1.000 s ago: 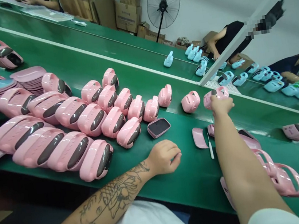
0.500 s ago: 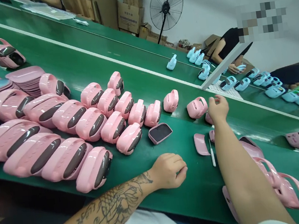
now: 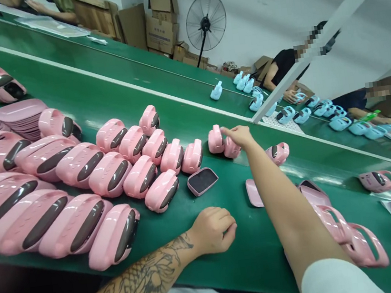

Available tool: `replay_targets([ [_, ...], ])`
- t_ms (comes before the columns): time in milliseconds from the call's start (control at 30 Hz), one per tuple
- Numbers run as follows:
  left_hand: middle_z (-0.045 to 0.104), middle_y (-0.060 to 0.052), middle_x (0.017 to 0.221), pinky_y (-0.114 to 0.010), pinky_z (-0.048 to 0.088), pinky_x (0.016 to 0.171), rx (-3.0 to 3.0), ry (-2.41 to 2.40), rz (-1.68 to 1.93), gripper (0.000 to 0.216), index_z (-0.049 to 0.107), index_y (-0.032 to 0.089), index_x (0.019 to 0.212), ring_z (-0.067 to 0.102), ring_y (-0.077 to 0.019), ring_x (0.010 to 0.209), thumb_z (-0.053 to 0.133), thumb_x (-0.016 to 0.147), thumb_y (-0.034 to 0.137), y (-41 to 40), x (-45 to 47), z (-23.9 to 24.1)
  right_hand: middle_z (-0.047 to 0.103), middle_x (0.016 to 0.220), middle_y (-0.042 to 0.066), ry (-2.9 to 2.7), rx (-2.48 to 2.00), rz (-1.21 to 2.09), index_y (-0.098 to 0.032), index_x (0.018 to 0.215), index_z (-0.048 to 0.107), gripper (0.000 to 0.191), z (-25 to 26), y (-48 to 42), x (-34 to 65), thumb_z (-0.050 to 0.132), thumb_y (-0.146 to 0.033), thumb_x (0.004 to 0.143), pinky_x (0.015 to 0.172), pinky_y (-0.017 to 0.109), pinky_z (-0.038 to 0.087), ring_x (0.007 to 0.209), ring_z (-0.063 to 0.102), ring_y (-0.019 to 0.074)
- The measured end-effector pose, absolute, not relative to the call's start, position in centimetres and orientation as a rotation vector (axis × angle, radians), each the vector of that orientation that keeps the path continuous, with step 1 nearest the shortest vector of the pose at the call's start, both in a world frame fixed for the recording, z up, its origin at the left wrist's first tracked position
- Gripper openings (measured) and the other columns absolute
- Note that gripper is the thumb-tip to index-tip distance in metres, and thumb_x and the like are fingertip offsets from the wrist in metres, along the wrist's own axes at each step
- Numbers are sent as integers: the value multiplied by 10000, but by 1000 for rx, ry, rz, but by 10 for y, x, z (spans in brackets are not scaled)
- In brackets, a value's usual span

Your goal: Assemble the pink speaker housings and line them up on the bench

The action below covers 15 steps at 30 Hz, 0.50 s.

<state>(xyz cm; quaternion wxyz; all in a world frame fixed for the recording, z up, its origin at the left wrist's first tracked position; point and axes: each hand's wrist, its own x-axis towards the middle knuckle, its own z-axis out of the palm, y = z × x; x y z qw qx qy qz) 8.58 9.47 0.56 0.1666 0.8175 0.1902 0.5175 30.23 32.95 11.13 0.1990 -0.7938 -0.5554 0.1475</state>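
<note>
My right hand (image 3: 240, 136) reaches across the green table and grips a pink plastic housing (image 3: 231, 148) with a loop handle. The hand partly covers it. Close against its left side stands another pink housing (image 3: 215, 139). My left hand (image 3: 214, 229) rests on the table in a loose fist, and nothing shows in it. Beyond that fist lies a pink-rimmed piece with a dark inside (image 3: 203, 181). A curved pink panel (image 3: 254, 193) lies beside my right forearm, partly covered by it.
Rows of pink housings with dark windows (image 3: 115, 178) fill the left side, with stacked pink panels (image 3: 20, 116) behind. More pink handled parts (image 3: 369, 244) lie at the right. A slanted white post (image 3: 281, 82) rises beyond the table divider. Co-workers handle light-blue housings (image 3: 301, 115) opposite.
My right hand has moved left with the pink housing, bringing it beside another one. The housing formerly behind the hand now shows. My left hand stays in its fist on the table.
</note>
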Motion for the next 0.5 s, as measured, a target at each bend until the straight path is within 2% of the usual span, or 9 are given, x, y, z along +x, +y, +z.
replay_targets([
  [133,758,-62,826,-338,578,706,2269,626,1560,106,678,188,914,710,-200,761,596,905,120,99,81,16,671,1373,117,-1568,-2279,442,-178,1352,651,402,114,327,282,702,-412,1030,981,474,624,1163,703,256],
  [300,768,-99,988,-401,618,865,2184,783,1688,128,686,197,966,731,-233,934,623,897,109,104,75,25,629,1458,123,-1540,-2329,313,-191,1389,636,437,110,321,247,707,-420,1023,1062,540,581,1270,660,295],
  [500,766,-64,945,-339,627,842,2232,840,1680,113,683,206,931,738,-186,892,615,918,116,105,73,23,641,1433,117,-1392,-2334,260,-194,1394,630,429,108,312,237,701,-407,1029,1028,519,603,1231,678,282],
])
